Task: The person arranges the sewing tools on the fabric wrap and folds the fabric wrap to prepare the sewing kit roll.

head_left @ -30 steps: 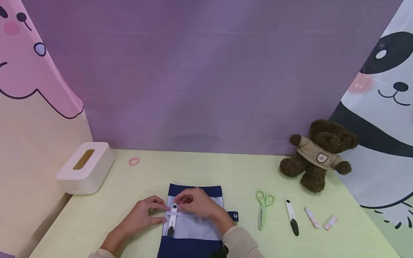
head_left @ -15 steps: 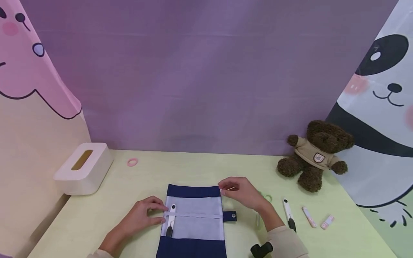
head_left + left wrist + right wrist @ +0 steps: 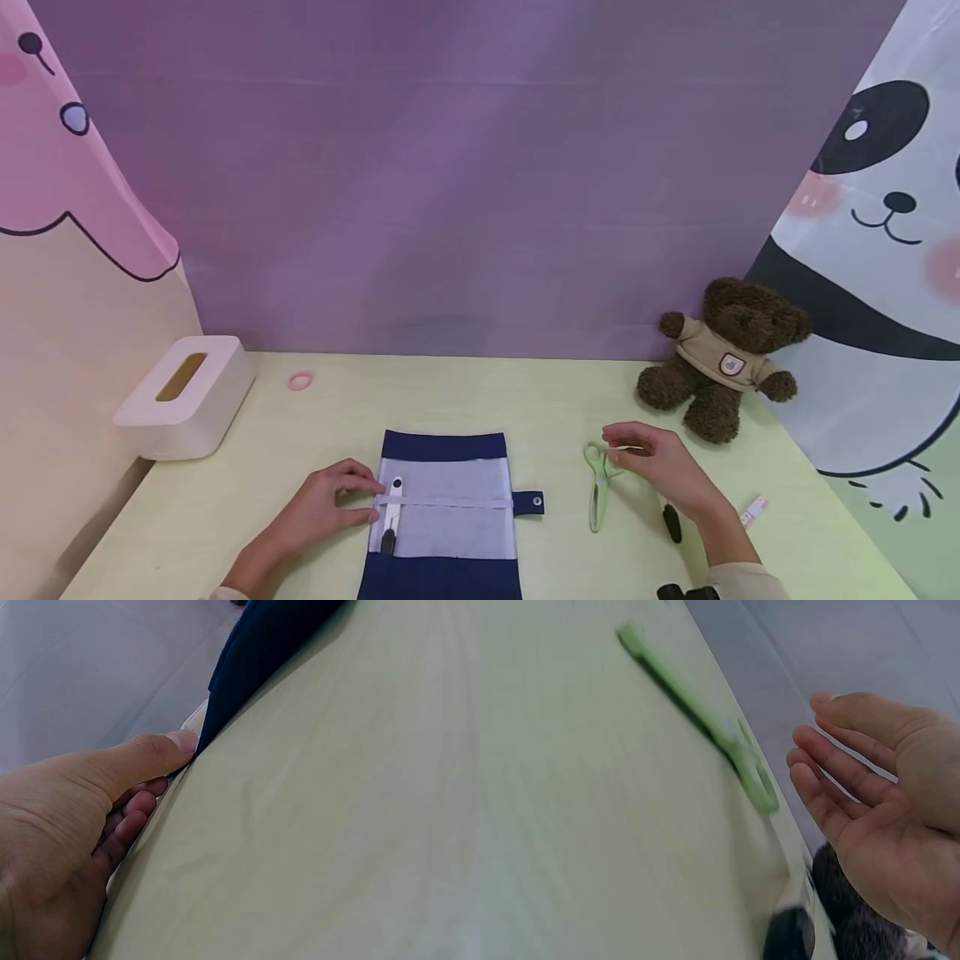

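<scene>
An unfolded navy-and-lilac pouch (image 3: 450, 533) lies on the table, with a white-and-black utility knife (image 3: 393, 508) under its strap at the left. The left hand (image 3: 318, 508) rests its thumb and fingertips against the pouch's left edge; in the left wrist view the thumb of this hand (image 3: 82, 787) touches the navy cloth (image 3: 259, 660). Over the green scissors' (image 3: 598, 496) handles hovers the right hand (image 3: 667, 467). The right wrist view shows this hand (image 3: 885, 772) empty, fingers apart from the scissors (image 3: 682, 694). Partly hidden by the right hand is a second knife (image 3: 672, 523).
A pink-and-white small item (image 3: 753, 510) lies beyond the right forearm. A brown teddy bear (image 3: 723, 362) sits at the back right. At the back left are a white tissue box (image 3: 183, 417) and a pink ring (image 3: 300, 381). The pouch's snap tab (image 3: 529, 502) points right.
The right hand has moved from the knife in the pouch, past the pouch's upper right corner, to the scissors. The left hand has stayed at the left edge. The view has shifted slightly right.
</scene>
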Available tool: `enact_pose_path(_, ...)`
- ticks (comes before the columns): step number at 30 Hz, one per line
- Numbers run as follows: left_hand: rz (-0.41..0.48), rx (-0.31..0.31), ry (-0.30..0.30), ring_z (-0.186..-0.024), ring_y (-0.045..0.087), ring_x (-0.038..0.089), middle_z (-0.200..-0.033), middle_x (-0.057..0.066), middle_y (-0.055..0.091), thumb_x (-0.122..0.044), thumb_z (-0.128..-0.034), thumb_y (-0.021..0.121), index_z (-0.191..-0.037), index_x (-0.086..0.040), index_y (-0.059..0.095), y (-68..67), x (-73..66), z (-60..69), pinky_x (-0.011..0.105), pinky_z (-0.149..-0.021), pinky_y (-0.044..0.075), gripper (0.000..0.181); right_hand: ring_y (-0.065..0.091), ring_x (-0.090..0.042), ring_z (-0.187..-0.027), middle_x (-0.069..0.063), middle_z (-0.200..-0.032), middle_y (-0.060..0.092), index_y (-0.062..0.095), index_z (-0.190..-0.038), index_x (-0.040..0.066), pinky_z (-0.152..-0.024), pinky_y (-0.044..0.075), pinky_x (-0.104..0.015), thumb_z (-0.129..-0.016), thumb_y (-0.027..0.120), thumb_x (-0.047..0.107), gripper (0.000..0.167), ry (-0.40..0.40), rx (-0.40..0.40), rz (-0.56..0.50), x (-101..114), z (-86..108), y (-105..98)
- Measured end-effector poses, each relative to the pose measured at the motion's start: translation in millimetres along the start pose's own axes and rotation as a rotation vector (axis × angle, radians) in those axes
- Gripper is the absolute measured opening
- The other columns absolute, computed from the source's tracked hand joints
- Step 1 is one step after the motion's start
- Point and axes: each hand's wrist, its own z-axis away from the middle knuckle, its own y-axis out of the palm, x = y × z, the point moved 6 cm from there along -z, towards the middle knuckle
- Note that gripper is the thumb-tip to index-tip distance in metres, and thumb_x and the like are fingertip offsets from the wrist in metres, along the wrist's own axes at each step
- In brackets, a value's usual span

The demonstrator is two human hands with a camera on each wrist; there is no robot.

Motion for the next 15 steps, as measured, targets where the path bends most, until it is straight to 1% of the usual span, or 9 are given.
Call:
enact_pose_path(2,0.002,0.003,-0.006,-0.102,0.061,0.002,-0.108,-0.011,0.069,-0.030,-0.0833,0.087,-0.106,-0.025,0.081,-0.3,0.2,-0.3,0.027,-0.093,0.053,0.024,0.068,-0.020,-0.119,-0.026,-0.139,0.061,0.057,-0.141,-0.001,-0.090,0.057,-0.024,-0.098,0.072,0.021,0.051,0.014,-0.007,-0.025,-7,3.7,-5)
enact_pose_path(5,0.004,0.007,-0.018,-0.102,0.061,0.002,-0.109,-0.011,0.069,-0.031,-0.0834,0.087,-0.106,-0.025,0.081,-0.5,-0.1,-0.8,0.026,-0.092,0.053,0.024,0.067,-0.019,-0.120,-0.027,-0.140,0.059,0.055,-0.143,-0.002,-0.091,0.057,-0.022,-0.097,0.073,0.020,0.054,0.045,-0.014,-0.055,-16,7.2,-9)
enact_pose_path(8,0.011,0.012,-0.029,-0.102,0.061,0.002,-0.109,-0.010,0.069,-0.031,-0.0836,0.087,-0.107,-0.025,0.081,-0.6,-1.0,-1.1,0.026,-0.091,0.054,0.025,0.064,-0.027,-0.126,-0.027,-0.141,0.060,0.055,-0.143,-0.002,-0.091,0.056,-0.019,-0.096,0.074,0.019,0.055,0.063,-0.012,-0.045,-23,8.3,-9)
enact_pose_path(12,0.015,0.014,-0.041,-0.102,0.061,0.002,-0.109,-0.010,0.069,-0.031,-0.0835,0.087,-0.107,-0.025,0.081,-1.2,-2.2,-0.2,0.026,-0.092,0.054,0.025,0.060,-0.042,-0.129,-0.027,-0.138,0.062,0.057,-0.141,-0.004,-0.091,0.055,-0.018,-0.094,0.075,0.015,0.054,0.035,-0.012,0.020,-25,6.1,-6)
enact_pose_path(15,0.021,0.014,-0.042,-0.103,0.062,0.003,-0.109,-0.010,0.068,-0.032,-0.0836,0.086,-0.107,-0.025,0.081,-1.2,-2.8,0.1,0.026,-0.093,0.054,0.025,0.061,-0.045,-0.127,-0.026,-0.135,0.064,0.059,-0.139,-0.004,-0.090,0.056,-0.018,-0.092,0.077,0.012,0.052,0.015,-0.022,0.083,-25,4.4,-4)
